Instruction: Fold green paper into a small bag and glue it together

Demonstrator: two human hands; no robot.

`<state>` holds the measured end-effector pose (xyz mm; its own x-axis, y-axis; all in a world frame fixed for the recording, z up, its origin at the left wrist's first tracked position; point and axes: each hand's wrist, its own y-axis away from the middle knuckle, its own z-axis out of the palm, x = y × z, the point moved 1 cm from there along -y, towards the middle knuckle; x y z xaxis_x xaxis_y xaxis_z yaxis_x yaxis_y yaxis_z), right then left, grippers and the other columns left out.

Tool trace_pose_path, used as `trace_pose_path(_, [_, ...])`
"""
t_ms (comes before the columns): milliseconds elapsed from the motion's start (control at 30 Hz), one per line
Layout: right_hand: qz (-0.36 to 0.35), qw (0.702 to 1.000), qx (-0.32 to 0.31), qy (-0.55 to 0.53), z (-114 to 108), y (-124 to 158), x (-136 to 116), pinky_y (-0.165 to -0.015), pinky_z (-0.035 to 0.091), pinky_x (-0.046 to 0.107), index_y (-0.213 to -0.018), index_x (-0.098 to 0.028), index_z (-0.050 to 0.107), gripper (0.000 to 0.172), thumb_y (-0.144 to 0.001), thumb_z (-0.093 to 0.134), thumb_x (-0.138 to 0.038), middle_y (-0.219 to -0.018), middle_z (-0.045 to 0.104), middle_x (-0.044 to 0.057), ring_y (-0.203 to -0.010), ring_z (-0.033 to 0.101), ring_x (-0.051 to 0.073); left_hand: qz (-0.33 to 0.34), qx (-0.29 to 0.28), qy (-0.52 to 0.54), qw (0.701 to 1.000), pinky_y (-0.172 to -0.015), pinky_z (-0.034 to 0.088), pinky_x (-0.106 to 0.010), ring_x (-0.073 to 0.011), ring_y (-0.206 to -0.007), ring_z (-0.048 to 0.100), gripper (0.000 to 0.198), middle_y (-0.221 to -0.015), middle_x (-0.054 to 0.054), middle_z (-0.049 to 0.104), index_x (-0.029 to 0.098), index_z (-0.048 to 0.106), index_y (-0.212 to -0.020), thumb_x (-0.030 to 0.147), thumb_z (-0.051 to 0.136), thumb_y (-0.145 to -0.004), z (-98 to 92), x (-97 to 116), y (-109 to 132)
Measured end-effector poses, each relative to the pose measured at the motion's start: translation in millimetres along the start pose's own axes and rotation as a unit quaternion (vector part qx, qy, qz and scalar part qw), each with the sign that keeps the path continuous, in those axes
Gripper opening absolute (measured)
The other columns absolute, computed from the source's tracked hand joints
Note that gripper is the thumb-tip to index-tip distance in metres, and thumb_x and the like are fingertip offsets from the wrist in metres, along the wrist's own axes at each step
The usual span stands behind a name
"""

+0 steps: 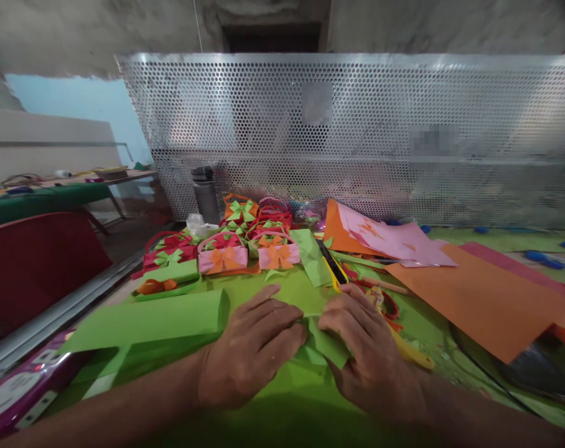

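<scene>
A small folded piece of green paper (326, 343) lies between my two hands, low over the green table covering. My left hand (259, 345) grips its left edge with curled fingers. On the right side, my right hand (364, 345) holds the paper between thumb and fingers. A yellow and black box cutter (333, 264) rests just beyond my right hand. Red-handled scissors (389, 305) lie partly hidden behind that hand. To the left of my left hand is a curled sheet of green paper (156, 320).
Small paper bags with bows (224, 254) stand at the back, beside a grey bottle (205, 196). Orange sheets (478, 292) and pink sheets (404, 242) lie to the right. A purple device (28, 386) sits at the left edge. A perforated metal panel (366, 124) rises behind.
</scene>
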<state>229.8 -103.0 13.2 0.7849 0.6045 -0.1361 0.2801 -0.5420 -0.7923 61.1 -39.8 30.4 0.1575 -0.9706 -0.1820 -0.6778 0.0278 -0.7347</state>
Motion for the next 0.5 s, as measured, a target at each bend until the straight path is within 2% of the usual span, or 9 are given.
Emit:
trace_pose_path(267, [-0.007, 1.0, 0.005, 0.005, -1.8, -1.5, -0.3, -0.087, 0.035, 0.046, -0.083, -0.018, 0.048, 0.016, -0.071, 0.048, -0.007, -0.072, 0.055, 0.003, -0.07, 0.05, 0.018, -0.013, -0.003, 0.019, 1.0, -0.098, 0.038, -0.036, -0.0136, -0.082, 0.063, 0.026, -0.088, -0.008, 0.067, 0.01, 0.057, -0.089, 0.011, 0.031, -0.093, 4.7, 6.4, 3.5])
trace_pose_path(500, [-0.023, 0.999, 0.0, 0.031, -5.1, -3.2, -0.2, -0.086, 0.035, 0.047, -0.082, -0.019, 0.048, 0.017, -0.072, 0.047, -0.006, -0.073, 0.056, 0.003, -0.07, 0.051, 0.018, -0.054, -0.001, 0.047, 0.997, -0.096, 0.041, -0.039, -0.0152, -0.081, 0.063, 0.02, -0.089, -0.009, 0.067, 0.012, 0.056, -0.091, 0.008, 0.036, -0.089, 7.8, 11.4, 5.5])
